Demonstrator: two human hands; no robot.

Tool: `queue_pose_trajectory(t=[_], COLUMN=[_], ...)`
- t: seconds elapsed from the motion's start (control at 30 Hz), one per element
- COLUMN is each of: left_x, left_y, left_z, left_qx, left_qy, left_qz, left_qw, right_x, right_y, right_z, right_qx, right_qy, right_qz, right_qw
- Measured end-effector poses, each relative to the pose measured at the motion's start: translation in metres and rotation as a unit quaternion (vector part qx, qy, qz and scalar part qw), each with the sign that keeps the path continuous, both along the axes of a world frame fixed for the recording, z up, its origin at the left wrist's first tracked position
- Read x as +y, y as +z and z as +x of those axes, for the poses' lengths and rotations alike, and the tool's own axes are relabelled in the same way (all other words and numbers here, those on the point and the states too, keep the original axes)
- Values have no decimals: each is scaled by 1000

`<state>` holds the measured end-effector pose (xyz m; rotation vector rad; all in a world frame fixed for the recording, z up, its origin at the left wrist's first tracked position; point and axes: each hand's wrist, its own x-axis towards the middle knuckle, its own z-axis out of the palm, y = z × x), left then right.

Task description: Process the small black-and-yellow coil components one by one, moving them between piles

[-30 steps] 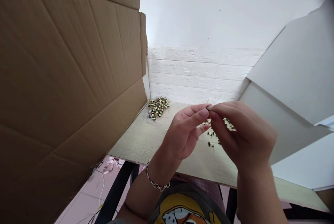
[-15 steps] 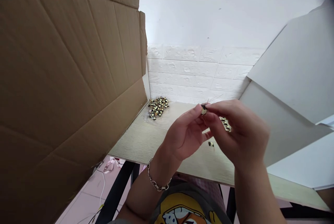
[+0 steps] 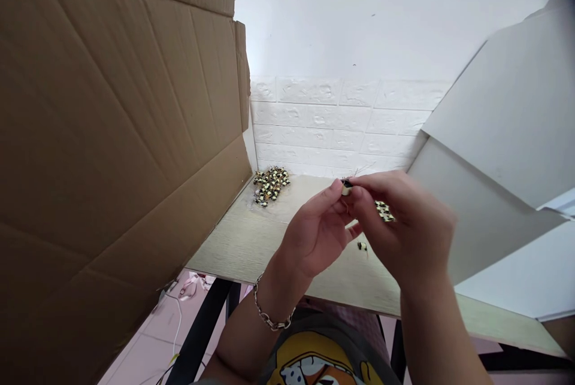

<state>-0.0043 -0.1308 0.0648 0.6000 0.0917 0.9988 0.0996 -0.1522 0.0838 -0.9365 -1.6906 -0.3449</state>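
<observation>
Between the fingertips of both hands is a small coil (image 3: 346, 190) with a black end, a pale yellow band and thin wires sticking out. My left hand (image 3: 314, 232) pinches it from the left with thumb and fingers, its palm turned up. From the right, my right hand (image 3: 406, 226) grips it between thumb and index finger. A single similar coil (image 3: 362, 246) lies on the table just below the hands. More coils (image 3: 384, 211) lie together beyond my right hand, which partly covers them. A heap of coils (image 3: 272, 184) sits at the back left of the table.
The pale wooden table (image 3: 238, 247) ends at a white brick-pattern wall (image 3: 309, 115). A tall cardboard sheet (image 3: 126, 103) stands along the left side, and white panels (image 3: 489, 151) lean on the right. Clear plastic (image 3: 291, 196) seems to lie under the heap.
The coil has turned a little between the fingers, so more of its black end faces up. Both hands keep their hold, and the whole view has shifted slightly.
</observation>
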Motion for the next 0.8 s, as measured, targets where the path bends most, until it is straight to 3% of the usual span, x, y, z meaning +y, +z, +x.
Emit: queue_pose_trajectory(t=[0.33, 0.5, 0.57, 0.67, 0.8], left_x=[9, 10, 7, -1, -11], left_y=[-11, -14, -13, -7, 1], left_z=[6, 9, 7, 4, -1], left_qx=[57, 113, 153, 251, 333], left_qy=[61, 192, 284, 422, 507], left_qz=[-2, 108, 167, 242, 337], left_qw=[997, 969, 932, 837, 720], right_x=[18, 19, 15, 10, 10], right_y=[-8, -10, -10, -11, -15], right_z=[2, 2, 2, 3, 9], right_qx=[-56, -27, -1, 59, 165], right_qy=[-67, -57, -36, 15, 152], right_qz=[6, -9, -25, -62, -127], right_qw=[996, 998, 999, 996, 966])
